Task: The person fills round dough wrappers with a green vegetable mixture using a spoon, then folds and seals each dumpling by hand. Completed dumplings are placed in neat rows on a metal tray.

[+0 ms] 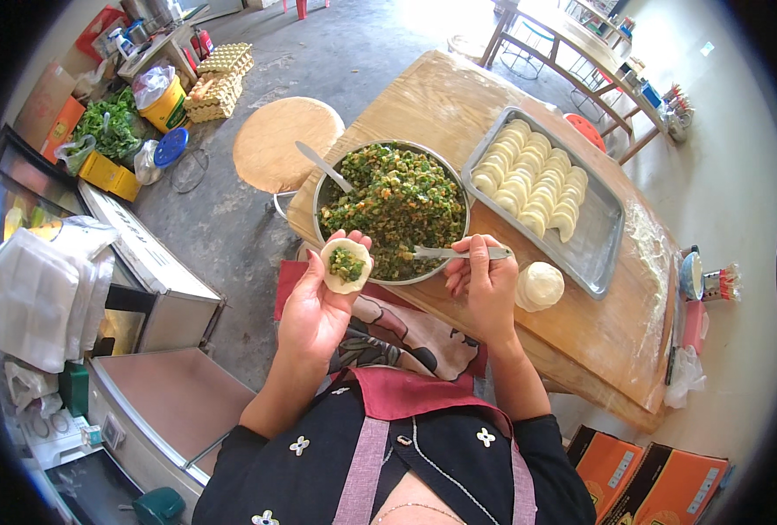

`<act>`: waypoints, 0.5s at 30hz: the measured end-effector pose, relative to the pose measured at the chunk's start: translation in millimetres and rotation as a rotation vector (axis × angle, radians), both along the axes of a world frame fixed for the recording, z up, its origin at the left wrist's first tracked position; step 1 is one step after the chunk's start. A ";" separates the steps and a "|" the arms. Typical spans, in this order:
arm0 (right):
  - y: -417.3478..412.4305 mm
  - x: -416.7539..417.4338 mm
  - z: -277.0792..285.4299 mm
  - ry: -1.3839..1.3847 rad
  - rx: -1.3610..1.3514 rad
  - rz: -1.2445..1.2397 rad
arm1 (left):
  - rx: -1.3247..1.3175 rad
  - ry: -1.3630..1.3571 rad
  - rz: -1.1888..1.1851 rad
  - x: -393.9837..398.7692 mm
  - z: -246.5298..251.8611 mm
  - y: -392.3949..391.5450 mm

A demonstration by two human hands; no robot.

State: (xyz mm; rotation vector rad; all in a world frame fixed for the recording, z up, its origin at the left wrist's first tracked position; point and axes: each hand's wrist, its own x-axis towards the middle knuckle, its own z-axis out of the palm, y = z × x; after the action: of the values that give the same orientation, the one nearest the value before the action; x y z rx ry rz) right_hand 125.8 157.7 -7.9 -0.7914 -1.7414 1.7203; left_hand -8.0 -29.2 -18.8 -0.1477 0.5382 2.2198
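On the fingers of my left hand (pixel 319 312) lies a round dough wrapper (pixel 346 265) with chopped green filling in its middle. My right hand (pixel 487 275) grips the handle of a metal spoon (pixel 451 252), whose tip is at the filling's near edge. That chopped vegetable filling (pixel 395 197) heaps up in a large metal bowl (pixel 465 203); a second utensil with a pale handle (pixel 323 165) stands in it at the left. Beside my right hand sits a stack of dough wrappers (pixel 540 287). Folded dumplings (pixel 526 177) lie in overlapping rows in a metal tray (pixel 608 262).
The wooden table (pixel 428 92) carries flour (pixel 648 262) along its right side. A round stool (pixel 288 141) stands left of the table. Farther left are egg trays (pixel 214 92), a yellow bucket (pixel 165 108) and a white-edged appliance (pixel 185 394). Orange boxes (pixel 671 489) stand at the lower right.
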 end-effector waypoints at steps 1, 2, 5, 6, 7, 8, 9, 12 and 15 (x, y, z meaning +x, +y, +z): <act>2.0 0.7 -0.6 0.015 -0.004 -0.002 | 0.012 -0.007 -0.013 0.3 -0.6 1.9; 4.2 1.7 -1.1 0.030 -0.008 -0.004 | 0.025 -0.015 -0.026 0.8 -0.9 4.0; 7.2 2.4 1.0 0.071 -0.035 -0.042 | 0.048 0.003 -0.045 4.0 -0.5 10.9; 7.6 2.7 2.6 0.084 -0.045 -0.064 | 0.056 -0.004 -0.052 4.7 0.2 13.1; 7.9 3.0 4.1 0.103 -0.041 -0.067 | 0.050 -0.005 -0.059 5.8 0.8 15.7; 8.0 3.4 5.5 0.122 -0.036 -0.070 | 0.044 -0.006 -0.066 7.2 1.4 18.8; 7.5 4.1 6.8 0.141 -0.034 -0.074 | 0.036 -0.006 -0.073 8.8 1.6 21.6; -5.0 4.5 16.6 0.186 -0.057 -0.004 | -0.020 0.043 -0.115 12.0 3.6 27.4; -25.5 6.7 8.9 0.208 0.107 0.029 | -0.024 0.065 -0.126 13.4 9.8 32.9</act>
State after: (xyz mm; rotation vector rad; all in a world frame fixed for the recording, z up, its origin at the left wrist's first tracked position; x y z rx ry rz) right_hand 132.5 132.2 1.1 -0.5229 -1.6932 1.6492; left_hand 5.4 3.6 -8.9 -0.0524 0.5935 2.1014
